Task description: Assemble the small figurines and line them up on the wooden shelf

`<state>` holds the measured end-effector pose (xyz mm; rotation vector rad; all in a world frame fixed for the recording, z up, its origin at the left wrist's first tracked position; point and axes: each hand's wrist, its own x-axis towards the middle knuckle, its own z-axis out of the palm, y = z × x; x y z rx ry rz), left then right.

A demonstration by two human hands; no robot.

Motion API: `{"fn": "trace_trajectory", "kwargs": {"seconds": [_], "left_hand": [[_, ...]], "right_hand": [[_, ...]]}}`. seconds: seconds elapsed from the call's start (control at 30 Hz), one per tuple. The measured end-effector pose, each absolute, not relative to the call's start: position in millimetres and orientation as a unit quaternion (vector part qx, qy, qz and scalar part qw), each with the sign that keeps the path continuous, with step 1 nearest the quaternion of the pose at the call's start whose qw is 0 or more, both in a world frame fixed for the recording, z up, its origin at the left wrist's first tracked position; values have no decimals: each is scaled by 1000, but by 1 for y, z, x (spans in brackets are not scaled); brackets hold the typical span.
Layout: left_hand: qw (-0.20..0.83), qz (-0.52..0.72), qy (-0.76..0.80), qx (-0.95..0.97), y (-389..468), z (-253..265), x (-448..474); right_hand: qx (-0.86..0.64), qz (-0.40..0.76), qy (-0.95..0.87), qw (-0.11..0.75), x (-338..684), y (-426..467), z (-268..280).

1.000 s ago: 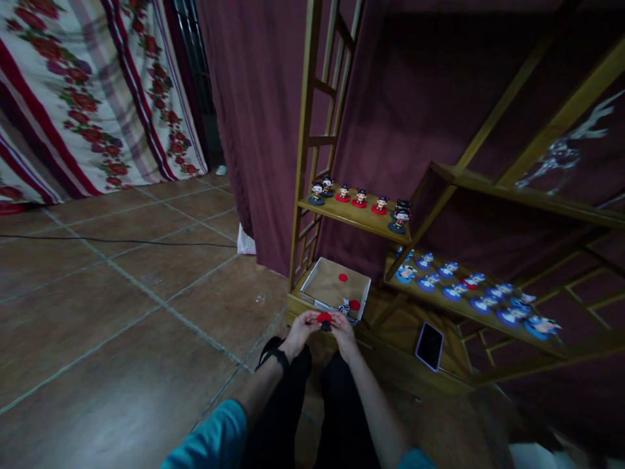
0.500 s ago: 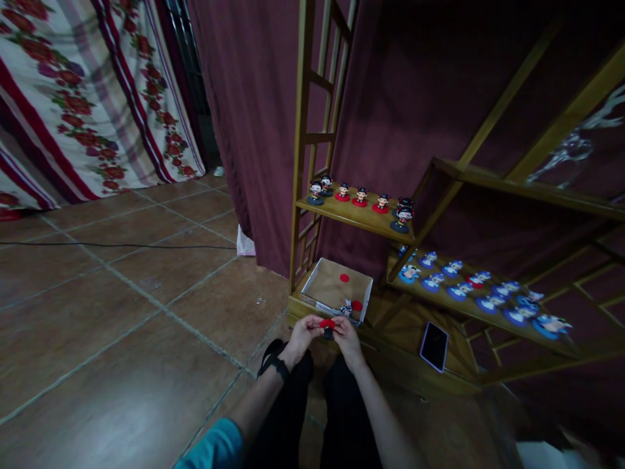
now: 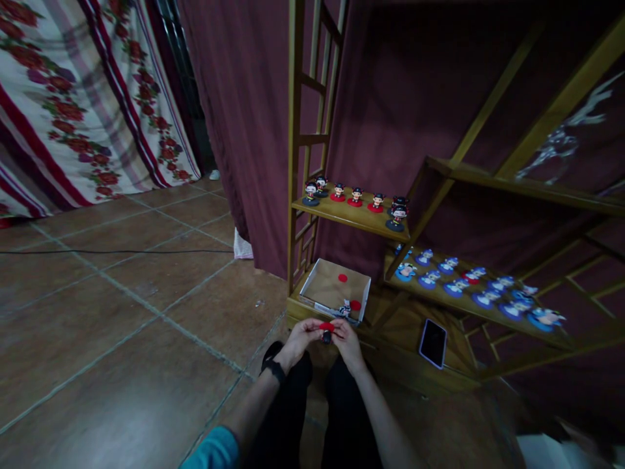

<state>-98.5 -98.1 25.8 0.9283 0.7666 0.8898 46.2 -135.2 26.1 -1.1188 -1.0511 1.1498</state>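
Between my two hands is a small figurine (image 3: 327, 337) with a dark head hanging downward and a round red base on top. My left hand (image 3: 305, 335) pinches the base from the left. The fingers of my right hand (image 3: 346, 340) are closed on its right side. Just beyond my hands sits a shallow cardboard box (image 3: 317, 281). Inside it lie a red disc (image 3: 342, 278), a second red disc (image 3: 355, 305) and a small black-and-white piece (image 3: 344, 309) whose kind I cannot make out.
Several figurines on red and dark bases stand on the upper wooden shelf (image 3: 351, 217). Blue-based figurines (image 3: 456, 286) fill the lower right shelf. A phone (image 3: 433, 343) lies on the cabinet's bottom board. A black cable (image 3: 117, 251) crosses the tiled floor at left.
The view has shifted slightly. My hands stay together on the figurine, its red base now tilted a little flatter and its dark head a bit lower. The box contents look unchanged.
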Motion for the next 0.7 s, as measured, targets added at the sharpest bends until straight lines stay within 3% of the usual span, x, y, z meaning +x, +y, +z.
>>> {"fn": "trace_trajectory", "kwargs": {"seconds": [0.5,0.7], "left_hand": [[717,403,372,430,-94,21,-94],[728,380,388,419,-90,18,-87]], "right_hand": [[-498,480,-439,574,49,-134,15],[-486,562,-364,561,48,-130,15]]}}
